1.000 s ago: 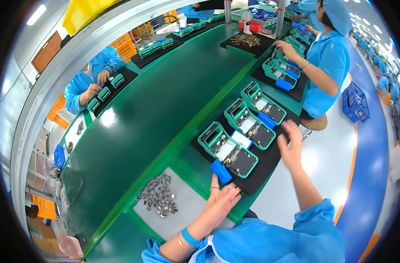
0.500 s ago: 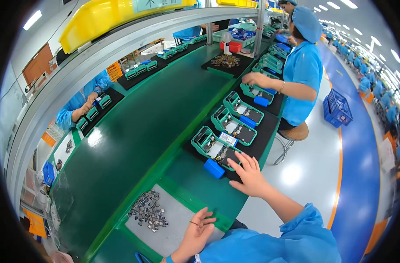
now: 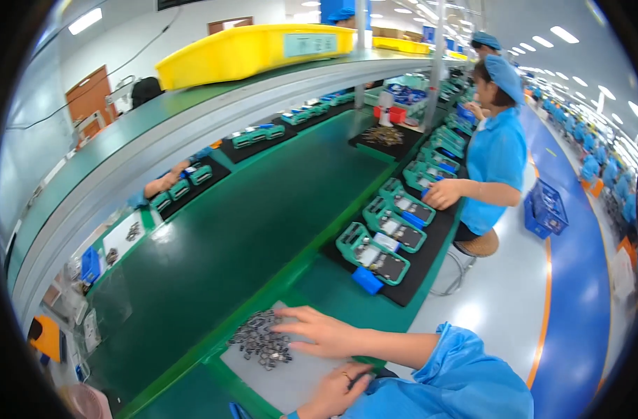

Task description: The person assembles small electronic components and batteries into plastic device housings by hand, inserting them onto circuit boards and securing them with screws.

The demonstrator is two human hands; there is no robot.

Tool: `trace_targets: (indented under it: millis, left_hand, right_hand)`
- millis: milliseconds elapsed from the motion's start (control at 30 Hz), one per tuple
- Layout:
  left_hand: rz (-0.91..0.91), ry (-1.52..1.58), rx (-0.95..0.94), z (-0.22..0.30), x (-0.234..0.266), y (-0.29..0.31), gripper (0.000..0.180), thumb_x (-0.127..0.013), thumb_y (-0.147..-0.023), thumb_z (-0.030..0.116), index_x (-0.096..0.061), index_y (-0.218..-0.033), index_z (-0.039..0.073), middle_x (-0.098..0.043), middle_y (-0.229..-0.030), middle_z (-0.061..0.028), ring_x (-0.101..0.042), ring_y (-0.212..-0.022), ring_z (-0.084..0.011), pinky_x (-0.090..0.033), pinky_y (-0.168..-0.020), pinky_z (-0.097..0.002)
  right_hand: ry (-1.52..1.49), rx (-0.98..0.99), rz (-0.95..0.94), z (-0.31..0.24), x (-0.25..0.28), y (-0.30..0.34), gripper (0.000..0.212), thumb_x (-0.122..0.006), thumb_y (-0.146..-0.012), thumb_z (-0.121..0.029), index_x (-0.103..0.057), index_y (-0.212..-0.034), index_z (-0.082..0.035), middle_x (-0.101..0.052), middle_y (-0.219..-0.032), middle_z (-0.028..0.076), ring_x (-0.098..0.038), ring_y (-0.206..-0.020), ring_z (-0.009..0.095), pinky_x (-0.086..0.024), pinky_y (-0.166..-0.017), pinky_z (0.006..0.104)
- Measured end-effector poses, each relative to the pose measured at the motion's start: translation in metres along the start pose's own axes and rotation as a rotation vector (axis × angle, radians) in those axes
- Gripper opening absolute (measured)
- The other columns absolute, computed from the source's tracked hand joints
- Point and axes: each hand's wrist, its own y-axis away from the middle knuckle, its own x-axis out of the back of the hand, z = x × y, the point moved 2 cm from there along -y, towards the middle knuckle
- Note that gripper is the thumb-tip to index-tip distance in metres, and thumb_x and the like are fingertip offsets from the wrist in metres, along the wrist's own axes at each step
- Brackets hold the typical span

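Note:
My right hand [image 3: 322, 334] reaches over a pile of small metal parts [image 3: 261, 342] on a grey sheet [image 3: 266, 384], its fingers apart and the fingertips at the right edge of the pile. Closer to my body, my left hand [image 3: 335, 391] is low beside the same sheet. Its fingers are bent but apart, with a dark gap between them; nothing held is visible. Up the bench, a green-framed device housing [image 3: 373, 257] with exposed inner parts lies on a black mat [image 3: 402, 292], a blue block [image 3: 367, 280] at its near corner.
More green housings [image 3: 396, 229] line the mat toward a co-worker in blue [image 3: 497, 167], whose hand touches one. Left of the green bench [image 3: 228, 237], another person's hands [image 3: 169, 181] handle similar units. A yellow bin [image 3: 252, 56] stands on the overhead shelf. Blue crates [image 3: 546, 209] sit on the floor.
My right hand has left the nearest housing and moved left to the metal parts. My left hand has shifted slightly right and down. The co-worker's hand has lowered onto a housing. The view has tilted upward.

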Motion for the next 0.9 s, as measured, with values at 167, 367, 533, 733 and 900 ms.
trace_targets:
  millis: [167,367,533,733,900]
  left_hand:
    - [0.011,0.072,-0.16,0.02,0.001,-0.003,0.021,-0.06,-0.095,0.021,-0.069,-0.108,0.007,-0.07,-0.104,-0.0146,-0.067,-0.097,-0.0311,-0.052,-0.086,-0.0401]
    - [-0.097,0.147,-0.099,-0.009,-0.004,-0.006,0.024,-0.057,-0.095,0.021,-0.069,-0.113,0.01,-0.07,-0.114,-0.0077,-0.066,-0.105,-0.0224,-0.05,-0.095,-0.0351]
    - [-0.091,0.171,-0.132,-0.022,-0.007,-0.009,0.029,-0.056,-0.092,0.018,-0.069,-0.117,0.01,-0.07,-0.118,-0.0081,-0.066,-0.108,-0.0249,-0.05,-0.097,-0.0367]
    - [-0.151,0.349,-0.066,-0.031,-0.006,-0.007,0.031,-0.055,-0.092,0.018,-0.068,-0.119,0.009,-0.069,-0.119,-0.0107,-0.065,-0.11,-0.0265,-0.05,-0.098,-0.0383]
    - [-0.13,0.356,-0.08,-0.035,-0.009,-0.007,0.032,-0.055,-0.092,0.017,-0.068,-0.12,0.009,-0.069,-0.12,-0.0111,-0.065,-0.11,-0.0266,-0.05,-0.098,-0.0385]
  right_hand:
    - [-0.348,-0.053,-0.015,-0.021,-0.04,-0.041,0.032,-0.059,-0.097,-0.015,-0.062,-0.127,-0.008,-0.061,-0.127,0.014,-0.059,-0.117,0.031,-0.051,-0.094,0.0391]
    - [-0.238,0.233,0.058,-0.019,-0.061,-0.027,0.03,-0.066,-0.089,-0.008,-0.064,-0.119,-0.011,-0.069,-0.104,0.008,-0.069,-0.083,0.028,-0.057,-0.064,0.0378]
    - [-0.277,0.056,-0.11,-0.012,-0.054,-0.023,0.03,-0.071,-0.085,-0.007,-0.065,-0.114,-0.009,-0.071,-0.101,0.01,-0.071,-0.084,0.027,-0.058,-0.067,0.0366]
    - [-0.307,0.113,-0.079,-0.014,-0.056,-0.022,0.038,-0.066,-0.09,-0.01,-0.06,-0.127,-0.012,-0.068,-0.096,0.007,-0.068,-0.08,0.027,-0.056,-0.064,0.0376]
    - [-0.323,0.008,-0.157,-0.014,-0.051,-0.023,0.042,-0.068,-0.087,-0.006,-0.061,-0.128,-0.012,-0.071,-0.099,0.008,-0.07,-0.083,0.027,-0.057,-0.067,0.0359]
